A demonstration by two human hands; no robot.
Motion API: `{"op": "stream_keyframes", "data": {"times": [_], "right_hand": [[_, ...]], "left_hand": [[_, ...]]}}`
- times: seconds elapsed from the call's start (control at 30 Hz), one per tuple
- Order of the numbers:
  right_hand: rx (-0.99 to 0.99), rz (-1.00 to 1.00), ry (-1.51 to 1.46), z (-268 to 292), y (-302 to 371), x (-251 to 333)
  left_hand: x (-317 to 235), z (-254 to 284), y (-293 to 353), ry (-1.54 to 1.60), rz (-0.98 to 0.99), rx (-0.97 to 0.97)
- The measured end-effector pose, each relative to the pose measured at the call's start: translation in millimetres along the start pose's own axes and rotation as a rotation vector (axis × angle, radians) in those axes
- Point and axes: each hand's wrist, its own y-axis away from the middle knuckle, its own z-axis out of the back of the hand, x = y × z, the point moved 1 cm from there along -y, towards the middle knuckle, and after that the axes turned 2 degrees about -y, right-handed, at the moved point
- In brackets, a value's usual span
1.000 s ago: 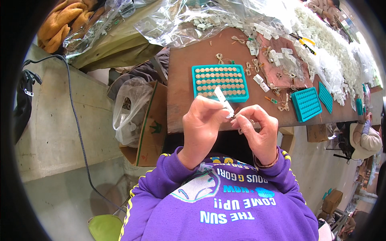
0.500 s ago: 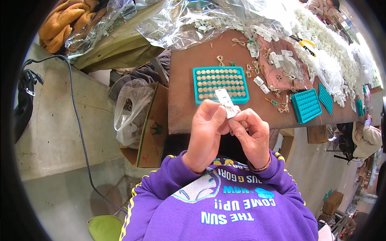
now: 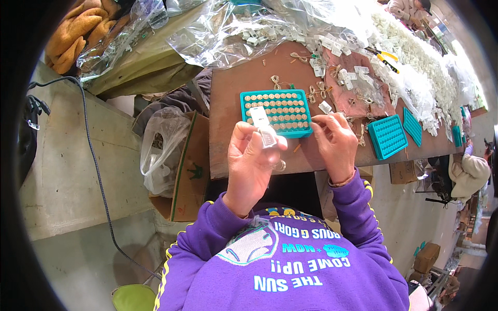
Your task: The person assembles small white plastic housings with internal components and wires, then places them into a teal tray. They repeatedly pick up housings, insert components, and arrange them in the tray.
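While the left hand pinches a small white plastic case with its lid open over the near edge of a teal rectangular tray of round metallic discs, the right hand stands apart from it, just beside the tray's right end, fingertips bent; whether they grip anything, I cannot tell. Brown tabletop lies beneath.

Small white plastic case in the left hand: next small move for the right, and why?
Probably move the right hand slightly left and pinch one round, metallic-looking disc from the teal rectangular tray: its fingers are beside the tray's right edge, while the left hand holds up the small white plastic case, seemingly open.
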Motion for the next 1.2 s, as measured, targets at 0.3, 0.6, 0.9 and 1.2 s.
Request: {"op": "stream_keyframes", "data": {"times": [0.3,0.6,0.9,1.2], "right_hand": [[0.044,0.035,-0.054,-10.4,-5.3,-0.7],[0.125,0.163,-0.027,-9.0,-55.1,-7.4],[0.321,0.196,0.087,-15.3,-68.4,-10.8],[0.312,0.263,-0.230,32.2,-29.5,45.5]], "left_hand": [[25.2,9.8,-10.9,-0.044,0.029,-0.051],[32.6,18.5,-12.5,-0.110,0.124,0.064],[32.9,21.7,-11.8,-0.052,0.134,0.071],[35.8,20.5,-10.0,-0.076,0.105,-0.001]]}}
